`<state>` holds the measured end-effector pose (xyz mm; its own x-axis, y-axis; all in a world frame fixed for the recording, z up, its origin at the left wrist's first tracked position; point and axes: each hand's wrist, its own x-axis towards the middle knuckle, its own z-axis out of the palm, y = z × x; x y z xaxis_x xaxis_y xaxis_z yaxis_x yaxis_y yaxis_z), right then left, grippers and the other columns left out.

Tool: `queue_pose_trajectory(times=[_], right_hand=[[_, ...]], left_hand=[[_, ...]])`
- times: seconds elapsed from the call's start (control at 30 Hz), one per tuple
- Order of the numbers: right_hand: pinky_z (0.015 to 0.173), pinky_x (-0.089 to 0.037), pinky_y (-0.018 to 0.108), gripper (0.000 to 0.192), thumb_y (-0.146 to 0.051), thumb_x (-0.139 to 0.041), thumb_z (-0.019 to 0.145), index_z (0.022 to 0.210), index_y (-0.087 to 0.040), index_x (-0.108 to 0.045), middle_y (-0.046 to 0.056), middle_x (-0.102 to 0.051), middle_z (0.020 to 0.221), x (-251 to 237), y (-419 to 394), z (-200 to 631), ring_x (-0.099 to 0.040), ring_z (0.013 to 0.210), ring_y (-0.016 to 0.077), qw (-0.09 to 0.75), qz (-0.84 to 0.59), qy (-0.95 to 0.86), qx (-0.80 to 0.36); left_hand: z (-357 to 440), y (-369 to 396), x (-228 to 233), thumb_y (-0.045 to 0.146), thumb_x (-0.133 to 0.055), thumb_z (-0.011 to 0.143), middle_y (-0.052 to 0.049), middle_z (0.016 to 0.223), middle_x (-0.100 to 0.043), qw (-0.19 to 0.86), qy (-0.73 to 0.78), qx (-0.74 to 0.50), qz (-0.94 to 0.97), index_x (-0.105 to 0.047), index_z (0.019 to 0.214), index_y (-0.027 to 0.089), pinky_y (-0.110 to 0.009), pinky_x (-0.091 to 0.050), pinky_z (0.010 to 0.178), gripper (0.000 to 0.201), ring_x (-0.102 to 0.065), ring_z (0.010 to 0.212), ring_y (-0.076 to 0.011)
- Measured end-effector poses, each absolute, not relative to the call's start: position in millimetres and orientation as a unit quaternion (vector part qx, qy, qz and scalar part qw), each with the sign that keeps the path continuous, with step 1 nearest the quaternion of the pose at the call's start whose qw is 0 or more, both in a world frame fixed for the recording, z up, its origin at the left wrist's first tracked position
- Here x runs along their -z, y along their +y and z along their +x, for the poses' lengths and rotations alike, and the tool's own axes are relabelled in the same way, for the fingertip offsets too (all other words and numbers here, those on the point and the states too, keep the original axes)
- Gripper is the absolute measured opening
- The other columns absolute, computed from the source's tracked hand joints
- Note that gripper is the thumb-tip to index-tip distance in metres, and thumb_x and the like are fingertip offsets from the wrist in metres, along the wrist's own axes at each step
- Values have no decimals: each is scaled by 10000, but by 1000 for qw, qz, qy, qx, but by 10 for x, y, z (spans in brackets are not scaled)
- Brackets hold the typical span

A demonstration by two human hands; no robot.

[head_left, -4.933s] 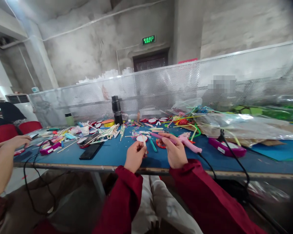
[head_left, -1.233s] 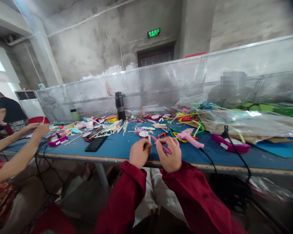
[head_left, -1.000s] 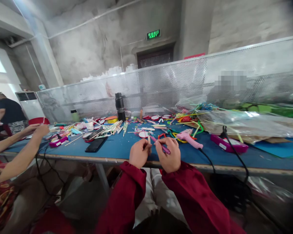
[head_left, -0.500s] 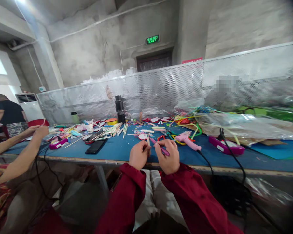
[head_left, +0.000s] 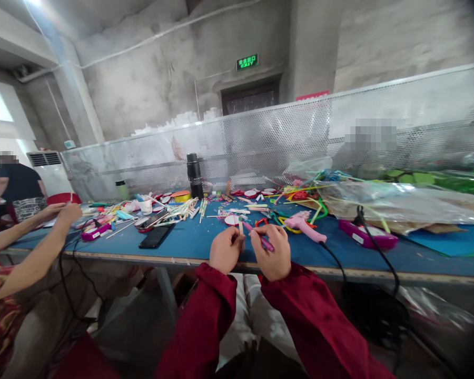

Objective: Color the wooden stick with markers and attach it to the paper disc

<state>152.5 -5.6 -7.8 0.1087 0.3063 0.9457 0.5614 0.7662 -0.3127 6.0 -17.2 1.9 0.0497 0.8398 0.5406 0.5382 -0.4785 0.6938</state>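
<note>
My left hand (head_left: 226, 250) is closed on a short, pale flat stick (head_left: 240, 226) that stands up from its fingertips. In my right hand (head_left: 272, 251) a purple pen (head_left: 267, 243) is pinched, its tip pointing toward the top of the stick. Whether the tip touches the stick is too small to tell. Both hands are close together above the table's front edge. Just right of my right hand lies a pink glue gun (head_left: 310, 230) with a black cord. Behind my left hand sits a small white round piece with a red rim (head_left: 232, 220).
Loose sticks (head_left: 185, 210), a black phone (head_left: 155, 238) and a black thermos (head_left: 195, 176) occupy the blue table (head_left: 197, 245) on the left. Rightward are a purple box (head_left: 367, 235) and plastic bags (head_left: 403, 202). A co-worker's hands (head_left: 65, 210) work at far left.
My hands keep nearly the same pose, with the stick and pen still held. The view has shifted very slightly.
</note>
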Motion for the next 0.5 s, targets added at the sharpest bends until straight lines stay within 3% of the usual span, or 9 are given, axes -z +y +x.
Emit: queue_pose_trajectory(times=[0.5], right_hand=[[919, -438, 422, 92, -280, -617, 923, 836, -256, -632, 1, -732, 792, 67, -70, 1518, -652, 796, 212, 658, -334, -669, 89]], left_hand=[[63, -171, -35, 303, -545, 962, 31, 640, -629, 144, 497, -475, 712, -567, 733, 209, -243, -401, 673, 248, -574, 656, -139]])
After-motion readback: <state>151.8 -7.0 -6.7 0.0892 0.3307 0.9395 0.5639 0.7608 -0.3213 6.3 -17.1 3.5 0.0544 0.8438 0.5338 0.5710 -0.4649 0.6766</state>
